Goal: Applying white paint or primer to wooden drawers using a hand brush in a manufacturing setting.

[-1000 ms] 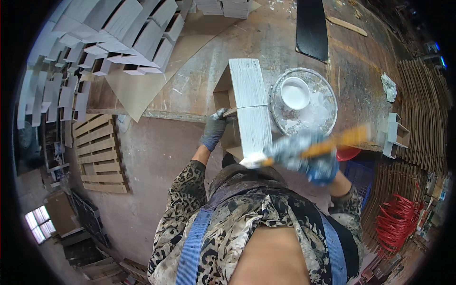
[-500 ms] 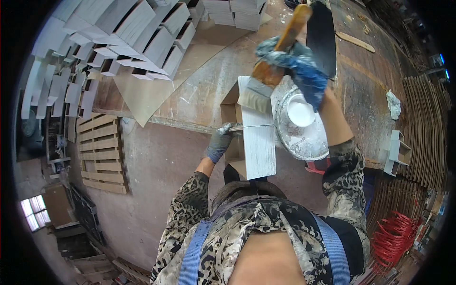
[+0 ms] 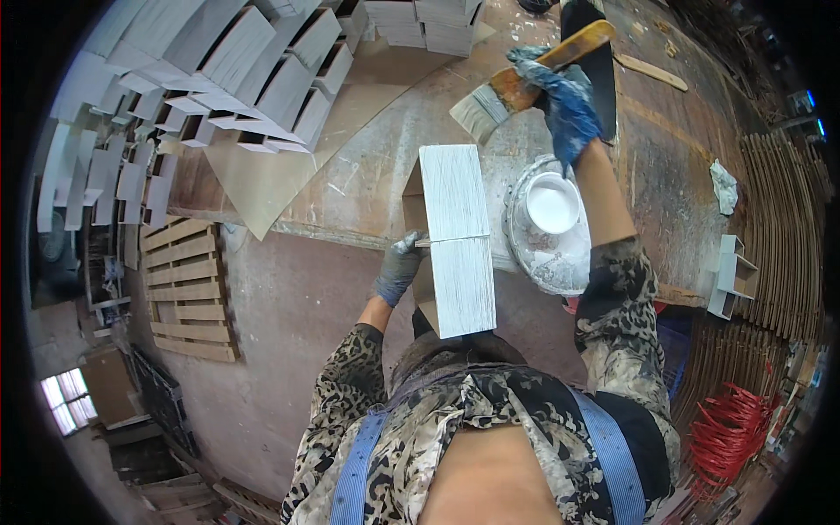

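Note:
My right hand [image 3: 560,96], in a paint-stained blue glove, grips a wide wooden-handled paintbrush [image 3: 516,87] raised over the far part of the workbench [image 3: 367,184], its bristles pointing left. My left hand [image 3: 400,265], in a grey glove, holds the left side of a long box-shaped wooden piece [image 3: 453,236] whose top face is streaked with white paint. The piece lies across the bench's near edge and juts toward me. Just right of it sits a paint-spattered bowl of white paint [image 3: 549,219].
Rows of white-painted box pieces [image 3: 236,79] lie at the upper left, with more stacked at the back [image 3: 437,22]. A wooden pallet [image 3: 188,289] lies on the floor at left. Small white pieces [image 3: 731,276] and curved slats [image 3: 779,236] sit at right, red wire loops [image 3: 735,429] lower right.
My right hand swung the brush from near my body up past the paint bowl to the far side of the bench. My left hand stayed on the wooden piece.

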